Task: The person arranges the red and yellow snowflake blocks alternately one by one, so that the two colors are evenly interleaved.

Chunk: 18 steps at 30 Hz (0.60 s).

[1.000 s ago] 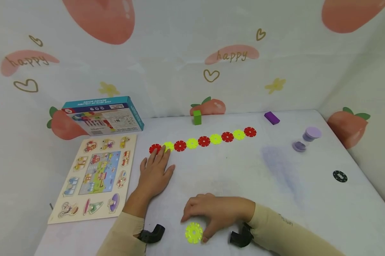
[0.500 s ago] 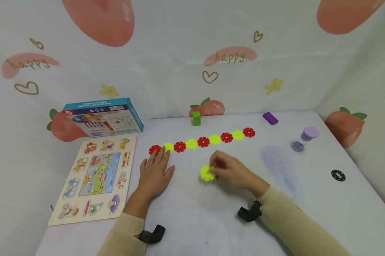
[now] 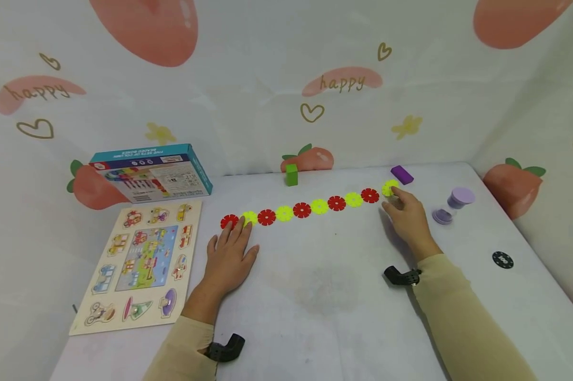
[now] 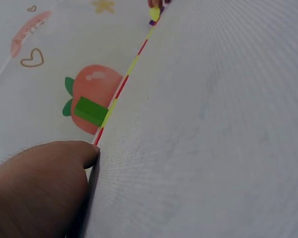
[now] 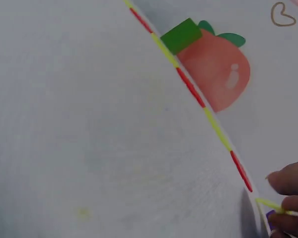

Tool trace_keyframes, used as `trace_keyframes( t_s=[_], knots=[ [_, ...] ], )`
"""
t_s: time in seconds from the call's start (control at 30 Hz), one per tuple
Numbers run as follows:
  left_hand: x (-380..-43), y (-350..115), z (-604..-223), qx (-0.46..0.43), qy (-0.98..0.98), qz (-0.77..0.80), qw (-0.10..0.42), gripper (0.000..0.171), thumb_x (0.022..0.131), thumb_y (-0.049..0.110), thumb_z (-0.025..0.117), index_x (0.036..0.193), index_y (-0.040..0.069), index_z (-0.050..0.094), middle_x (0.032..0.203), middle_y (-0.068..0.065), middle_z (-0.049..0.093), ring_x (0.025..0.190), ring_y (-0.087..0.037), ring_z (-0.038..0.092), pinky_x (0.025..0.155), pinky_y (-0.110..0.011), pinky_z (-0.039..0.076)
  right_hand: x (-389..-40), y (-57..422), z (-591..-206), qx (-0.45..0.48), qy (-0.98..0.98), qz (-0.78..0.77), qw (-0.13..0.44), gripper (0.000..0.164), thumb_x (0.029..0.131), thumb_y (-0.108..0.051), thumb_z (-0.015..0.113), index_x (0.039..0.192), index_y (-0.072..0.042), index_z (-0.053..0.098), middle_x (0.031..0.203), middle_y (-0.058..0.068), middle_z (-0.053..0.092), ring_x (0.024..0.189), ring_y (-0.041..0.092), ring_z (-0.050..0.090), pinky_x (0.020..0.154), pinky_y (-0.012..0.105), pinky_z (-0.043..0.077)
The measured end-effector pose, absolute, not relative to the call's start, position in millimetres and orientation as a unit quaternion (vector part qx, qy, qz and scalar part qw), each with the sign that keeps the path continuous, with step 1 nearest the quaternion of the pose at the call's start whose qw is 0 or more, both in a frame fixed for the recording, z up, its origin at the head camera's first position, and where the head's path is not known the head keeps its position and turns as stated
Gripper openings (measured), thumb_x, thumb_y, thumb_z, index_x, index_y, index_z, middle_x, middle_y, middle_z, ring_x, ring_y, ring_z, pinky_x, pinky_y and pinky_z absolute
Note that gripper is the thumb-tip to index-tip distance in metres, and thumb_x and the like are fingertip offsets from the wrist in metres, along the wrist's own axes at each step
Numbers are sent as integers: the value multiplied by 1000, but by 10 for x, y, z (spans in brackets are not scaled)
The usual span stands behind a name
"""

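Observation:
Red and yellow notched plastic discs alternate in a slanting line on the white table, in the head view. At the line's right end my right hand point(image 3: 410, 219) pinches a yellow disc point(image 3: 389, 187) just beyond the last red disc point(image 3: 370, 195). The right wrist view shows that yellow disc point(image 5: 269, 204) edge-on and tilted, between fingers and thumb. My left hand point(image 3: 229, 262) lies flat on the table, fingers spread, its fingertips on the red disc point(image 3: 228, 220) and the yellow disc point(image 3: 251, 216) at the left end. Only part of it fills the corner of the left wrist view.
Beyond the line stand a green block point(image 3: 292, 175) and a purple block point(image 3: 402, 174). A sand timer point(image 3: 460, 198) and a black chip point(image 3: 502, 260) sit to the right. On the left are a wooden puzzle board point(image 3: 110, 248) and a cardboard box point(image 3: 153, 174).
My right hand took the yellow disc from the table's near edge and carried it up and right to the line's right end. The left hand stayed put.

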<state>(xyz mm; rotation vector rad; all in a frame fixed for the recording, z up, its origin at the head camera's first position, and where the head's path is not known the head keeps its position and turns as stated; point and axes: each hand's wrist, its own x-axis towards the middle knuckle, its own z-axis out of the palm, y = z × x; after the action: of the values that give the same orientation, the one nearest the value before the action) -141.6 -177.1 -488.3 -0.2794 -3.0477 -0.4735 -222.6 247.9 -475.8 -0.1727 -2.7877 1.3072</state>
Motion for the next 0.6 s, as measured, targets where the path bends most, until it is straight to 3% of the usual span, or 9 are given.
trace_keyframes(
  t_s=[0.1,0.23,0.4,0.6],
  knots=[
    [-1415,-1769,-4875,-91,-983,-156,23,70,92,45,56,152,18,30,158,-5,18,143,-31,8,106,-63,7,-2247,2488,-4789,-39,-937,348,11,68,95,-37,56,150,-6,30,149,24,29,135,46,18,105,61,22],
    [-1417,-1770,-4879,-91,-983,-156,24,69,92,45,55,151,18,31,158,-5,19,143,-31,8,106,-63,7,-2262,2480,-4840,-20,-961,276,-6,68,95,-39,54,147,-2,33,150,27,20,134,52,12,102,67,18],
    [-1413,-1774,-4895,-90,-984,-153,23,69,93,46,55,152,19,30,158,-5,18,143,-30,8,106,-63,7,-2263,2480,-4863,-8,-969,247,-14,67,95,-42,52,146,-1,35,153,24,17,135,50,11,102,69,12],
    [-1412,-1773,-4890,-88,-984,-155,20,70,92,47,55,152,20,30,158,-4,18,143,-30,7,106,-63,6,-2269,2492,-4847,0,-971,238,-14,69,94,-43,53,148,-4,33,155,21,16,136,48,12,99,71,15]
  ],
)
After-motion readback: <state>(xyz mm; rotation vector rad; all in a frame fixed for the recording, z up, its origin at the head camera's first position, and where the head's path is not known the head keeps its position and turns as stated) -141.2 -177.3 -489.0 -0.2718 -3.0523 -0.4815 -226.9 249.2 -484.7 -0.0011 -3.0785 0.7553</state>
